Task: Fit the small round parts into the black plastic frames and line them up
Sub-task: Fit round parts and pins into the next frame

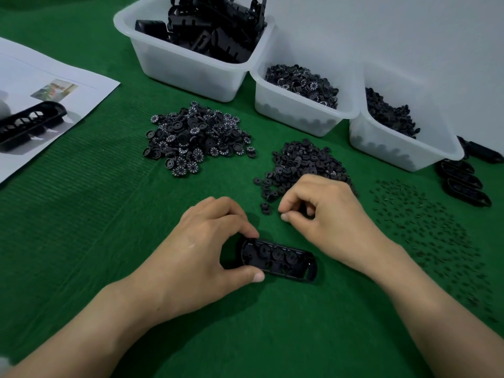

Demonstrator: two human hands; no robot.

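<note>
Frame: the black plastic frame (278,259) lies flat on the green mat (81,214), close in front of you, with its long axis left to right.
Left hand: your left hand (201,255) pinches the frame's left end, thumb on the near edge and forefinger on the far edge.
Right hand: your right hand (324,211) hovers at the near edge of the pile of plain round parts (302,165) with its fingers curled in. Something dark sits between them, either a part or shadow — it cannot be told which.
Seated so far: several round parts sit in a row inside the frame. The right end looks unfilled.
Done: a few frames in a row (463,184) at far right, presumably finished.
Left: fill this frame. The bin of frames (196,64) is heaped and the pile of numbered wheels (196,137) is large — you look to be early in the run.
</note>
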